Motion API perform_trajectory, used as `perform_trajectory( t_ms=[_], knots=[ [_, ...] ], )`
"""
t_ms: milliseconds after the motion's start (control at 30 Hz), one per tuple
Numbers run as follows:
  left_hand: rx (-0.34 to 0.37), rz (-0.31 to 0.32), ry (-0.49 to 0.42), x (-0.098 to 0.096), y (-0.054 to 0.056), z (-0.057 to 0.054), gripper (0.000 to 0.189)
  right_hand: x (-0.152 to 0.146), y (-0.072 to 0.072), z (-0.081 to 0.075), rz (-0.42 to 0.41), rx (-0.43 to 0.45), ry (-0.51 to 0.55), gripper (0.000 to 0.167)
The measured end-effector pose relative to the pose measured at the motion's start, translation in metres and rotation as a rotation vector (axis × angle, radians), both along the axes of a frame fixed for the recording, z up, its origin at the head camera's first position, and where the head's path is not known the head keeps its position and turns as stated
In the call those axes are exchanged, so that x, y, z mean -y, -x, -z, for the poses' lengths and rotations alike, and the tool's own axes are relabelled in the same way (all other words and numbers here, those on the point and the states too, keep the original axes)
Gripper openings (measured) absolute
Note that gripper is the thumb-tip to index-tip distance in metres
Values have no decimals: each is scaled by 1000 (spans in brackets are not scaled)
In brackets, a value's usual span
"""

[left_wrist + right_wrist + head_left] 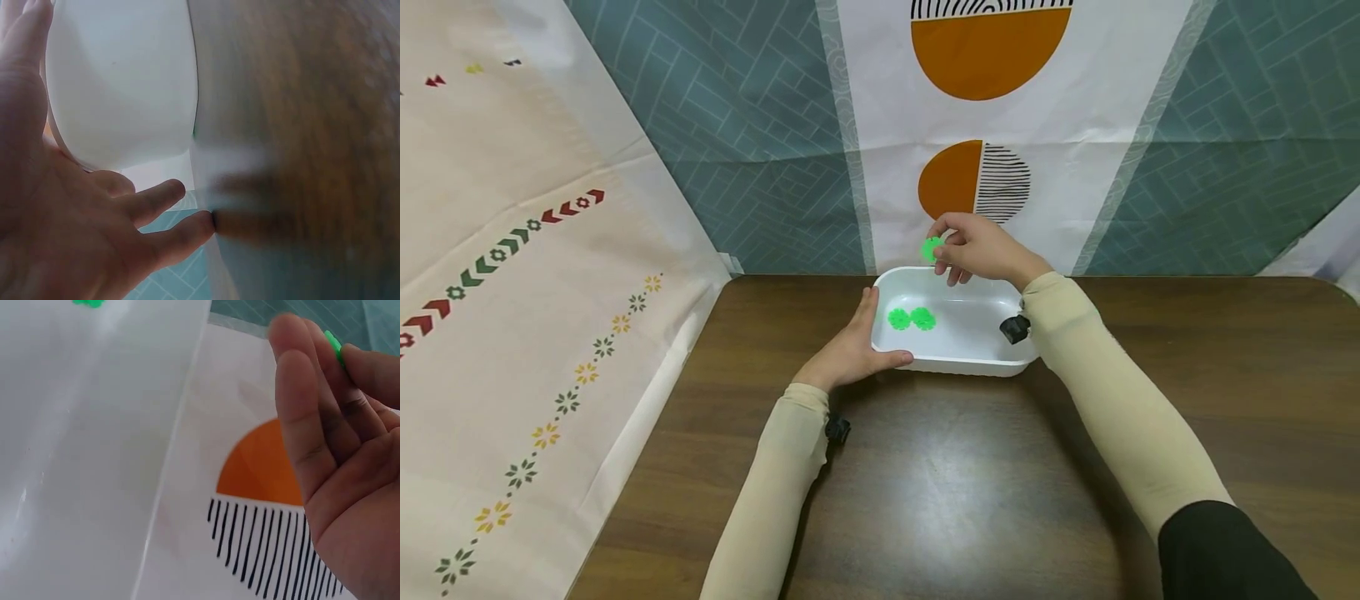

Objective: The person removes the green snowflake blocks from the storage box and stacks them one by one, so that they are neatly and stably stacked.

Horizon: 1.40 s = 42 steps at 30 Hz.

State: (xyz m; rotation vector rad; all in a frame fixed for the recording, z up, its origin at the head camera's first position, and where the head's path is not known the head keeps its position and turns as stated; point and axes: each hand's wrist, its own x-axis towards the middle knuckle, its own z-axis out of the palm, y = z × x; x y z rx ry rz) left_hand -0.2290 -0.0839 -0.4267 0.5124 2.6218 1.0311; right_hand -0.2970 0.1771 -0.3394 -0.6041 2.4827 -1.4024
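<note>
My right hand [973,250] pinches a bright green notched disc [932,248] between thumb and fingertips above the far rim of a white tray [955,364]. That same disc [333,347] shows edge-on in the right wrist view. Inside the tray, toward its left, a green disc [898,319] lies side by side with another green disc [923,317]. At the tray's left end rests my left hand [853,346], thumb along the near rim and fingers against the left side. Its fingers [178,240] look fairly straight and spread in the left wrist view.
The tray stands on a brown wooden table [925,500], near its back edge. Behind it hangs a patterned cloth [880,167] with orange half circles. A cream embroidered cloth [550,333] hangs on the left. A black wrist camera [1015,329] hangs over the tray's right end.
</note>
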Motion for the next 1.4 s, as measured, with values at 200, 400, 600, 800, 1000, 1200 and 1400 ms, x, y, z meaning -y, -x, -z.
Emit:
perform_trajectory(
  t_ms=[200, 400, 600, 800, 1000, 1200, 1400],
  knots=[
    [-6, 0, 3, 1, 0, 0, 127, -19, -7, -5, 66, -19, 132, 18],
    [-18, 7, 14, 2, 0, 0, 126, -45, -23, -8, 117, -71, 276, 25],
    [-16, 7, 23, 2, 0, -1, 126, -69, -39, -4, 113, -80, 382, 19],
    [-10, 3, 33, 1, -1, -2, 126, -88, -49, 7, 101, -64, 425, 11],
    [-1, 5, 41, -1, -2, -2, 125, -107, -57, 21, 161, -14, 499, 6],
    [-8, 10, 41, 0, -1, -1, 125, -133, -59, 30, 293, -41, 615, 21],
    [-4, 6, 53, 0, -1, 0, 125, -158, -63, 39, 356, -49, 462, 26]
  ],
)
